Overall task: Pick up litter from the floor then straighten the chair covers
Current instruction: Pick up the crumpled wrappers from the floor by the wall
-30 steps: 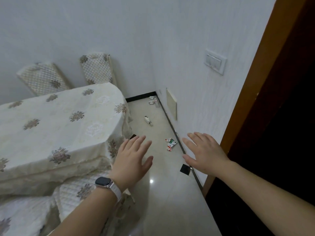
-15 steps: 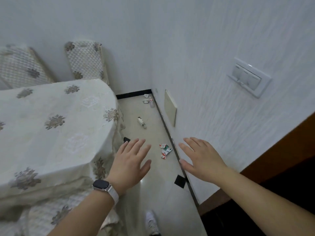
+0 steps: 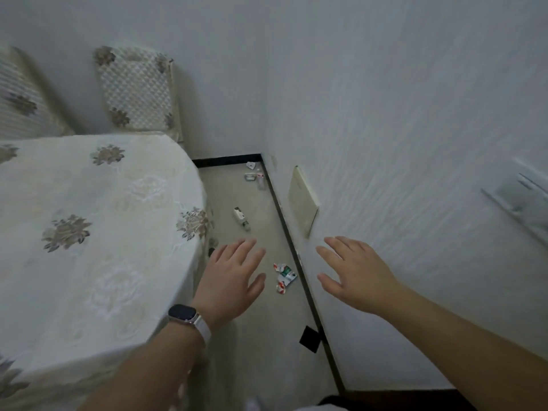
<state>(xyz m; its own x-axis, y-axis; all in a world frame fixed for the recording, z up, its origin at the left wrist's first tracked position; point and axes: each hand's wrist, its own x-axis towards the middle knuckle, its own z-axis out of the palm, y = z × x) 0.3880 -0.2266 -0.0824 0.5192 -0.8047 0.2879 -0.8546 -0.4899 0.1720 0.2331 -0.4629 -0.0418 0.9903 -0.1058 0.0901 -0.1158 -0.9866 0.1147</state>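
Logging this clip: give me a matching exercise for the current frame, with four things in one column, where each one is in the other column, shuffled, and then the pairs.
1 crumpled wrapper
2 watch
3 cream panel
4 black square

A mounted on the wall
B on the floor by the skirting, nearest the camera
C strapped on behind the left hand
D on the floor between that hand and the right hand

Pairs: 1-D, 2-C, 3-A, 4-B

Dim, flat, cool indoor light. Soft shadow falls on the white textured wall (image 3: 204, 93) beside the quilted cream chair cover (image 3: 136, 87). Motion blur smears the white plastic wall switch plate (image 3: 525, 200) at the right edge. The crumpled red, green and white wrapper (image 3: 284, 275) at centre reads fairly sharp.
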